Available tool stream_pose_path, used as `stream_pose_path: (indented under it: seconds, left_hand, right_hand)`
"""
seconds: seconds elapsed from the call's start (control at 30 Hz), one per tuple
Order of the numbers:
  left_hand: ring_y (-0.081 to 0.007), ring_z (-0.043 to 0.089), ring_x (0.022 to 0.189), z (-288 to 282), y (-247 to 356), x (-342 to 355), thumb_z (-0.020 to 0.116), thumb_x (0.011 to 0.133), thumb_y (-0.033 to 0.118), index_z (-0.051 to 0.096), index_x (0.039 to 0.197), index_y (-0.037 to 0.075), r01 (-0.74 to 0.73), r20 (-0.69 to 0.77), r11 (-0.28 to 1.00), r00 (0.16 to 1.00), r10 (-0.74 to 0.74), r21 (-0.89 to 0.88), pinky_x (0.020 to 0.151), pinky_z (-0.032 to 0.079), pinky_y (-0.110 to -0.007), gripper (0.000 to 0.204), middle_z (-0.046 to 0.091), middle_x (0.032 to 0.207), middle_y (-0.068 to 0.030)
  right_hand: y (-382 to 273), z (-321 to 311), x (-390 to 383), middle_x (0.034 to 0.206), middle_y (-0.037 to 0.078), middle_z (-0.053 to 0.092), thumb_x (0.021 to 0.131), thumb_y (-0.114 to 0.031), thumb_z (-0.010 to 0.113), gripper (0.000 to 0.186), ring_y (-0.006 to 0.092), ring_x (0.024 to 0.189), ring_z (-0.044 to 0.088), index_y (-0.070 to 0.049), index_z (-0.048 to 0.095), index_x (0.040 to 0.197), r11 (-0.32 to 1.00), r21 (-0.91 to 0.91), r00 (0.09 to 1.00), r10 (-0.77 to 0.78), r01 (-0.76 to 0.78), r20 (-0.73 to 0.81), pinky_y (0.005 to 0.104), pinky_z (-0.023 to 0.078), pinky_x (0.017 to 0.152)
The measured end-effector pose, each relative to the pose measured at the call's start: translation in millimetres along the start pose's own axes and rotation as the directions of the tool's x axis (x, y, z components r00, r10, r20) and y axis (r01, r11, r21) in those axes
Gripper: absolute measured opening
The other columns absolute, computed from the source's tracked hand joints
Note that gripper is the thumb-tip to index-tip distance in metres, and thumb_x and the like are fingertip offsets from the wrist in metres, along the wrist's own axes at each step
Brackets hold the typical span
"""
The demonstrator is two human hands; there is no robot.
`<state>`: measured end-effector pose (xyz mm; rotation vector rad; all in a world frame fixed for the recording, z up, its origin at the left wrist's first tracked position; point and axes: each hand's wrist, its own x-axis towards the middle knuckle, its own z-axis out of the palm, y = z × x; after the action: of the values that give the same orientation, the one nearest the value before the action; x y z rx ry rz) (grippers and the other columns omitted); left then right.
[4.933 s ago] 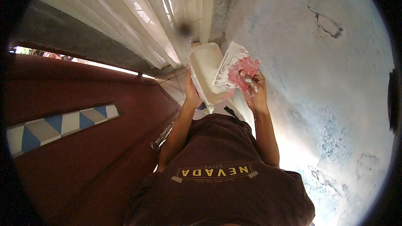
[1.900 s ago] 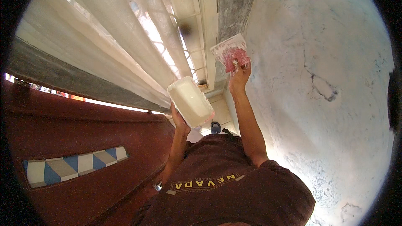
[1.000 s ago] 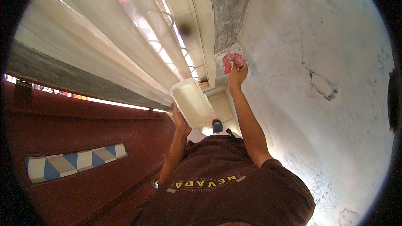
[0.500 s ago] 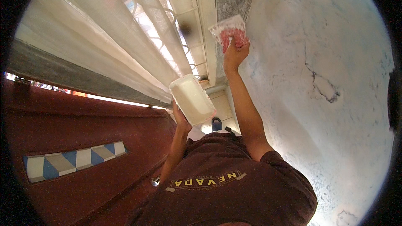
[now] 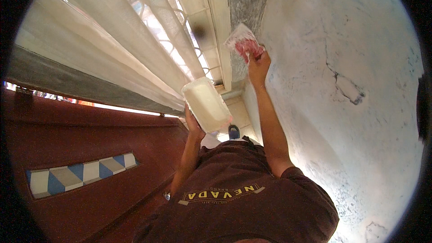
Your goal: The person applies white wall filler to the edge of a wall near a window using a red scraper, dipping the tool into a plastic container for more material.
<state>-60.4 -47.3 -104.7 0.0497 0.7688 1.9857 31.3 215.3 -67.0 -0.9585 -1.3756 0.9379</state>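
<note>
Two grasps: left hand point(image 5: 194, 127), tray point(image 5: 197, 106); right hand point(image 5: 259, 65), scraper point(image 5: 244, 40)
Tray axis: upper-left to lower-right
Scraper blade: facing upper-left
Open gap: tray to right forearm point(image 5: 272, 121)

We see a white, rectangular plastic tub point(image 5: 207, 104) with rounded corners, its open side facing up, gripped along its left side by the left hand point(image 5: 194, 126). In the right hand point(image 5: 259, 66) we see a flat, red-and-white spreader point(image 5: 244, 41), smeared white and slightly blurred, tilted before the rough grey wall strip point(image 5: 248, 0); we cannot tell whether they touch.
</note>
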Motion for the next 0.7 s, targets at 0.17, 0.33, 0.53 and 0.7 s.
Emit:
stream_pose_path:
  seconds: [0.17,0.33,0.53,0.7]
  left_hand:
    - [-0.0286,0.056,0.124,14,-1,-2,0.031,0.104,0.052,0.037,0.148,0.011,-0.087,-0.010,0.981,0.996,0.090,0.172,0.104,0.048,-0.047,0.060,0.052,0.141,-0.0110]
    - [-0.0287,0.056,0.124,-21,-3,-1,0.031,0.103,0.053,0.037,0.148,0.012,-0.057,-0.025,0.998,0.998,0.056,-0.005,0.103,0.049,-0.047,0.061,0.052,0.141,-0.0107]
    - [-0.0285,0.057,0.124,-29,-2,-2,0.032,0.103,0.055,0.038,0.147,0.012,-0.036,-0.084,0.999,0.996,0.038,0.029,0.103,0.049,-0.045,0.062,0.052,0.141,-0.0100]
    - [-0.0276,0.058,0.122,-36,0,-2,0.034,0.102,0.056,0.041,0.145,0.011,-0.081,-0.106,0.995,0.991,0.086,0.053,0.102,0.049,-0.043,0.062,0.054,0.138,-0.0091]
  right_hand:
    - [46,-18,56,0.086,0.015,0.070,0.092,-0.002,0.057,0.011,0.0234,0.078,0.066,0.001,0.063,0.101,0.991,0.033,0.874,-0.127,0.126,0.469,0.0349,0.051,0.073]
    - [89,-3,51,0.087,0.014,0.069,0.095,-0.004,0.055,0.010,0.0234,0.082,0.066,0.001,0.062,0.099,0.998,0.063,0.867,-0.059,0.032,0.496,0.0343,0.051,0.076]
    - [78,19,70,0.086,0.010,0.067,0.088,0.003,0.056,0.006,0.0191,0.082,0.063,0.000,0.060,0.092,0.980,-0.159,0.935,-0.060,0.123,0.350,0.0309,0.049,0.076]
    - [44,25,38,0.088,0.009,0.069,0.078,0.009,0.060,0.017,0.0180,0.082,0.064,0.002,0.061,0.094,0.979,-0.195,0.989,-0.037,0.064,0.140,0.0307,0.050,0.076]
